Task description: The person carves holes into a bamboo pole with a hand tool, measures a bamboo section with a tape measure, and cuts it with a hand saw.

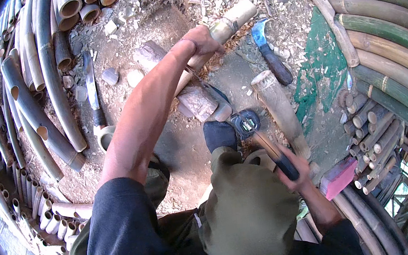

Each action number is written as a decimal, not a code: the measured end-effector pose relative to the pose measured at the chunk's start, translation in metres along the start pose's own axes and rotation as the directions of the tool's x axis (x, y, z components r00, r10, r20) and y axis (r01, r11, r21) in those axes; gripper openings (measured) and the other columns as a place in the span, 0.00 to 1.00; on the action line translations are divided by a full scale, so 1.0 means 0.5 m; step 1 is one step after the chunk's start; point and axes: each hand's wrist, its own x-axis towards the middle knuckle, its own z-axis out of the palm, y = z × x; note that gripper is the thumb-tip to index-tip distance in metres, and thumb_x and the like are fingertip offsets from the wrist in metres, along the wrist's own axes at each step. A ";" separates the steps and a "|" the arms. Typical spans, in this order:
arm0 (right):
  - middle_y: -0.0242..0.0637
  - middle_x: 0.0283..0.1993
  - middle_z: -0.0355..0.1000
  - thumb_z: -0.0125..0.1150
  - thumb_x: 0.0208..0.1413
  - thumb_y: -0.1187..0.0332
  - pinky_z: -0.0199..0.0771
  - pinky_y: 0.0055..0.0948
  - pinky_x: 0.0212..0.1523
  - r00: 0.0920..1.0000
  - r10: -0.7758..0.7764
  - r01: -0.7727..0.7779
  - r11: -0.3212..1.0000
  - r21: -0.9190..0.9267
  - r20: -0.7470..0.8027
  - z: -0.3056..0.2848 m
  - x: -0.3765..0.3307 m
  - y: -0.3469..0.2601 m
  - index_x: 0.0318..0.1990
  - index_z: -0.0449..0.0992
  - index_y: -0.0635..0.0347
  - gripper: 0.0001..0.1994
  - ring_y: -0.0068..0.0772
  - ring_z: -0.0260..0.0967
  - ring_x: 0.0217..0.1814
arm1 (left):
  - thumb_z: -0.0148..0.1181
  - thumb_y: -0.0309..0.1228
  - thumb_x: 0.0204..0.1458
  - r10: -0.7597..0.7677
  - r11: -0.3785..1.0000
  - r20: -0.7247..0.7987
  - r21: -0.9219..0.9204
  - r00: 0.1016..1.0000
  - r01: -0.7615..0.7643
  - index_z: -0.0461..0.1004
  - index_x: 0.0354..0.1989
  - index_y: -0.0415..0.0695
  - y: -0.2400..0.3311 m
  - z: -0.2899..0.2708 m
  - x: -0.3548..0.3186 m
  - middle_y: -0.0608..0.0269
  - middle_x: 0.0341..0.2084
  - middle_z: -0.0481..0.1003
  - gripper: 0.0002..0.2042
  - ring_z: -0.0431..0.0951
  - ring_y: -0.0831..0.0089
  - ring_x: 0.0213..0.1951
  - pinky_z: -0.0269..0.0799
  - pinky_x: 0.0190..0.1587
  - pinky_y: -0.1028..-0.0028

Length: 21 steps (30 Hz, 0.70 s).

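Note:
My left hand (200, 41) is wrapped round a pale bamboo length (239, 14), which slants up to the right. The lower part of this bamboo lies beside a rough wooden block (199, 102). Low on the right, my right hand (297, 171) grips a long narrow tool (271, 149) by its black handle; its brownish far part points up and left, and its exact kind is unclear. Near the tool's far end a black tape measure (246, 123) sits beside my dark shoe (220, 135). A second wooden block (149, 55) shows behind my left forearm.
A blue-bladed knife (272, 56) and a thick bamboo piece (279, 104) lie to the right. Leftward are a machete (91, 88) and stacked bamboo poles (58, 95). Green netting (323, 55), a pink block (338, 178) and large bamboo poles (376, 27) line the right.

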 end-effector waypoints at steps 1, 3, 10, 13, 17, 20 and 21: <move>0.45 0.28 0.76 0.59 0.40 0.75 0.74 0.30 0.28 1.000 -0.012 0.012 1.000 0.008 -0.019 -0.016 -0.047 0.009 0.58 0.70 0.75 0.31 0.32 0.75 0.22 | 0.69 0.45 0.33 0.003 1.000 0.025 -0.030 1.000 -0.003 0.78 0.30 0.28 0.005 -0.004 0.002 0.44 0.31 0.80 0.27 0.81 0.60 0.34 0.76 0.40 0.65; 0.46 0.29 0.76 0.59 0.40 0.74 0.74 0.30 0.28 0.998 -0.052 0.051 0.998 -0.025 -0.030 -0.026 -0.054 0.007 0.58 0.70 0.74 0.31 0.33 0.75 0.23 | 0.69 0.45 0.33 0.008 0.996 0.080 -0.087 0.997 -0.001 0.78 0.28 0.28 0.024 -0.014 0.003 0.45 0.28 0.79 0.26 0.80 0.61 0.32 0.76 0.39 0.65; 0.50 0.33 0.77 0.61 0.41 0.75 0.76 0.32 0.31 0.981 -0.088 0.108 0.988 0.114 -0.171 0.111 0.198 0.055 0.60 0.69 0.69 0.32 0.39 0.76 0.25 | 0.68 0.45 0.35 0.154 0.988 -0.029 -0.021 0.988 -0.155 0.78 0.34 0.30 0.093 -0.047 -0.010 0.46 0.30 0.80 0.26 0.80 0.63 0.32 0.77 0.38 0.67; 0.54 0.41 0.77 0.61 0.41 0.75 0.78 0.30 0.36 0.974 -0.085 0.114 0.985 0.130 -0.210 0.121 0.171 0.037 0.59 0.70 0.69 0.31 0.38 0.80 0.33 | 0.68 0.48 0.38 0.038 0.970 -0.082 -0.235 0.996 -0.057 0.78 0.34 0.28 0.121 -0.098 -0.041 0.47 0.29 0.80 0.28 0.81 0.63 0.33 0.77 0.38 0.67; 0.53 0.47 0.77 0.61 0.44 0.72 0.77 0.29 0.43 0.991 -0.043 0.060 0.990 0.130 -0.126 0.062 0.107 -0.018 0.59 0.70 0.69 0.30 0.35 0.80 0.41 | 0.69 0.57 0.41 0.037 0.999 -0.302 0.019 0.953 -0.033 0.69 0.54 0.29 0.104 -0.167 -0.111 0.38 0.45 0.75 0.42 0.75 0.55 0.51 0.69 0.54 0.63; 0.49 0.45 0.78 0.65 0.44 0.70 0.77 0.29 0.42 0.990 0.012 0.005 0.993 0.115 -0.141 0.023 0.038 -0.027 0.60 0.69 0.70 0.31 0.30 0.78 0.39 | 0.65 0.53 0.47 0.129 0.991 -0.830 0.095 0.542 -0.090 0.68 0.54 0.34 0.063 -0.183 -0.242 0.40 0.51 0.68 0.35 0.68 0.48 0.55 0.64 0.60 0.59; 0.48 0.46 0.78 0.65 0.45 0.69 0.76 0.29 0.43 0.982 0.103 -0.084 0.989 0.122 -0.159 0.007 0.011 -0.044 0.60 0.68 0.71 0.31 0.30 0.77 0.40 | 0.65 0.51 0.48 0.053 0.991 -0.872 -0.016 0.487 -0.135 0.70 0.52 0.35 0.045 -0.195 -0.301 0.40 0.51 0.69 0.32 0.69 0.49 0.54 0.64 0.59 0.61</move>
